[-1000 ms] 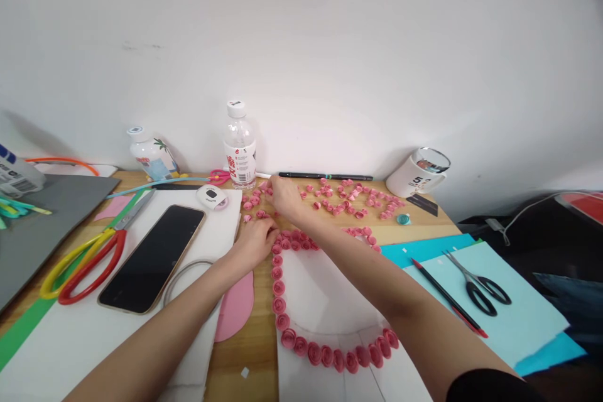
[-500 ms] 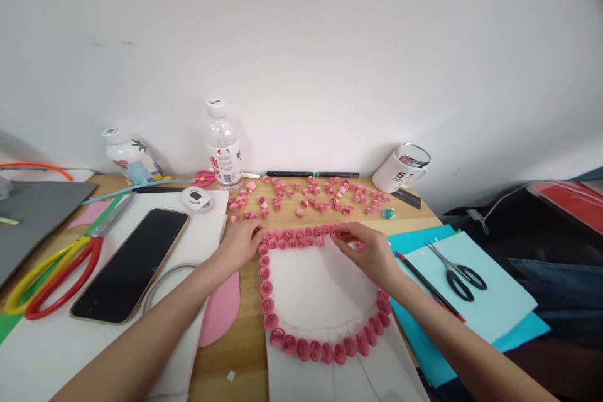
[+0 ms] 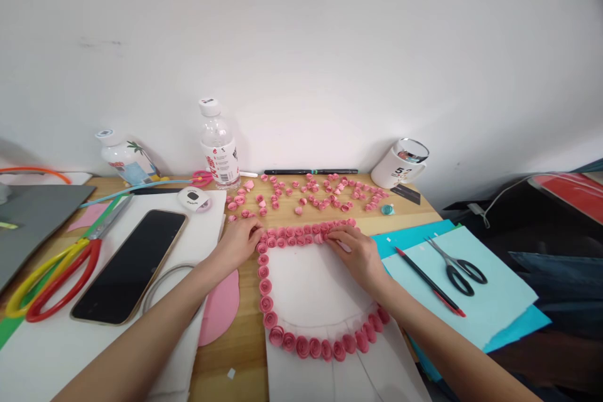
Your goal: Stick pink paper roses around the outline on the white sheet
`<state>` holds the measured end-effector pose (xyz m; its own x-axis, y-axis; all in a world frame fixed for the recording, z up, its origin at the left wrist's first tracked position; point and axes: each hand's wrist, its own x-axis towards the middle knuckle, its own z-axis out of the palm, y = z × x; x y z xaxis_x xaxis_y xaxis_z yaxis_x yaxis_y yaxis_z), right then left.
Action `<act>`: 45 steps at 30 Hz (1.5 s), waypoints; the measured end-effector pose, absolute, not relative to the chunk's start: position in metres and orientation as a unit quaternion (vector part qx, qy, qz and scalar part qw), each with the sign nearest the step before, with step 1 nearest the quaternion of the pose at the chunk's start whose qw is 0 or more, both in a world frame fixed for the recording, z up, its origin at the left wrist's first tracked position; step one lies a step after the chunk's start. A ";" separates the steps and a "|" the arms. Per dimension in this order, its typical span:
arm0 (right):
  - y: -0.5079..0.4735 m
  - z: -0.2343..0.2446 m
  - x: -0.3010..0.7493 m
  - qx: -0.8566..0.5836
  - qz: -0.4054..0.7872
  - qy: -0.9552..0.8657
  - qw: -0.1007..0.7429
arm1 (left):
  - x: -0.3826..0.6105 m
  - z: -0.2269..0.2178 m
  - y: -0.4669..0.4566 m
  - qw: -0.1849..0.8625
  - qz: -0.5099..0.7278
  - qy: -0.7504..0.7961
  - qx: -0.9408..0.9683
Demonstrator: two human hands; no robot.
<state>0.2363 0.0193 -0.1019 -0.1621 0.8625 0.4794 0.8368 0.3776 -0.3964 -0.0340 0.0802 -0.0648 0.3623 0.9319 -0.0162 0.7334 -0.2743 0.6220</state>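
- Head camera: two bare hands work over a white sheet point(image 3: 306, 286) on a wooden table point(image 3: 226, 364), near its middle.
- Right hand point(image 3: 355, 256): thumb and fingertips come together, pinching a small pink rose point(image 3: 323, 236) at the right end of the inner top row.
- Left hand point(image 3: 238, 244): its fingertips touch the top left corner of the rose border point(image 3: 265, 287) — whether they pinch a flower there, I cannot tell.
- The border sits on the sheet: two rows along the top, a single line down the left side and a curve across the bottom. Part of its right side is hidden behind the right hand and forearm. Faint drawn lines show on the sheet below the curve.
- Loose pink roses point(image 3: 325, 203) lie scattered behind the border, with a teal rose point(image 3: 387, 209) at their right.
- Along the wall, a long black pen point(image 3: 311, 171) lies between a clear bottle point(image 3: 220, 154), which stands upright, and a white mug point(image 3: 398, 166). A dark card point(image 3: 406, 193) lies just beside the mug.
- On the left, a phone point(image 3: 129, 267) lies on a white board point(image 3: 164, 377), with large red and yellow scissors point(image 3: 87, 273) beside it and a small white tape dispenser point(image 3: 192, 196) near its far end. A pink paper piece point(image 3: 222, 311) shows at the board's right edge.
- On the right, black-handled scissors point(image 3: 465, 274) and a black-and-red pen point(image 3: 428, 279) lie on light blue paper point(image 3: 499, 295) — brighter blue paper point(image 3: 522, 328) shows underneath.
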 end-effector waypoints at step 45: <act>0.015 -0.097 0.207 -0.517 -0.118 -0.809 0.254 | -0.033 -0.066 0.079 0.257 0.176 0.539 0.783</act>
<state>0.2072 0.0155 -0.0969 -0.3372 0.7760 0.5331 0.8961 0.4381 -0.0708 -0.0332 0.0795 -0.0656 0.3569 0.9341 -0.0022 0.7535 -0.2865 0.5917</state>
